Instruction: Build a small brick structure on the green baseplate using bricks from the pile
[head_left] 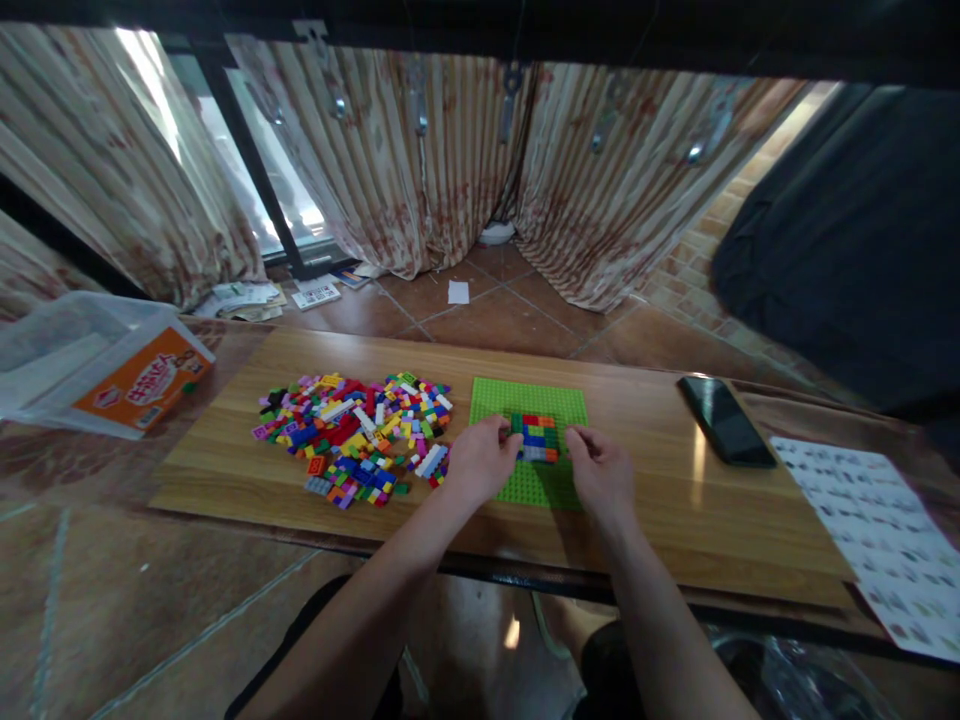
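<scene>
A bright green studded baseplate [529, 392] lies on the wooden board. On its middle sits a flat block of toy bricks [538, 438] in red, orange, green, blue, yellow and grey. My left hand [484, 458] is at the block's left side, thumb and fingers drawn together by its edge; whatever is in the pinch is too small to make out. Over the plate's right edge, my right hand [602, 470] has its fingers curled in a pinch, a little apart from the block. Its fingertips hide whatever they may hold. Left of the plate spreads a pile of loose bricks [360, 425].
A clear plastic box [142, 330] with an orange label stands at the far left. To the right are a dark phone [724, 420] and a printed sheet [874, 530] over the edge of the wooden board [675, 540]. Curtains [450, 170] hang beyond.
</scene>
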